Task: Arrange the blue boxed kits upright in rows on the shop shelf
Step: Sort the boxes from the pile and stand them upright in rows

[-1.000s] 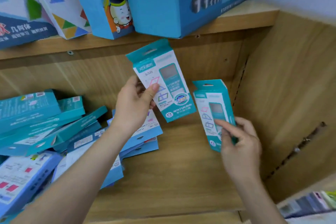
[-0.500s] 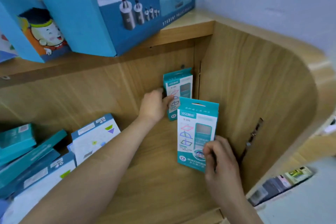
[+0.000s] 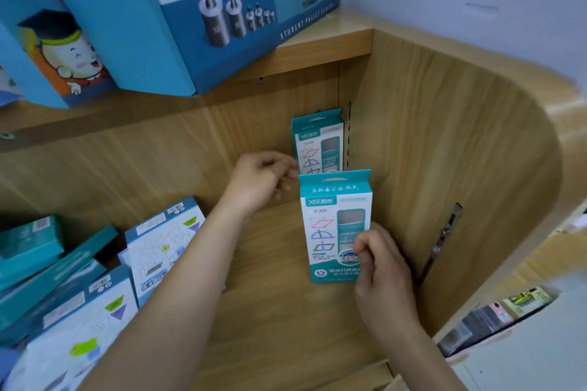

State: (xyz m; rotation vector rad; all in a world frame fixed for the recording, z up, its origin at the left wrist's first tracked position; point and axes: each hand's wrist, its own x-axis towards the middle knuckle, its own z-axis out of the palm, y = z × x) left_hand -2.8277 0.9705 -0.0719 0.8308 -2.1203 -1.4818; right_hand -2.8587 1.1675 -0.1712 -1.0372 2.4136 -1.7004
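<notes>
Two teal-and-white boxed kits stand upright in the right back corner of the wooden shelf (image 3: pixel 273 311). The back kit (image 3: pixel 317 143) stands against the rear panel. My left hand (image 3: pixel 263 181) hovers just left of it, fingers loosely curled, fingertips at the kit's left edge and holding nothing. The front kit (image 3: pixel 333 225) stands a little nearer to me, partly covering the back one. My right hand (image 3: pixel 381 267) pinches its lower right corner, thumb on the front face.
Several more kits lie flat in a loose pile (image 3: pixel 63 279) at the shelf's left. Large blue boxes (image 3: pixel 222 9) stand on the shelf above. The curved wooden side wall (image 3: pixel 444 152) with a metal bracket strip (image 3: pixel 444 238) closes the right side.
My left hand set the back kit against the rear panel and released it. My right hand brought the second kit upright in front of it. The view swung to the right.
</notes>
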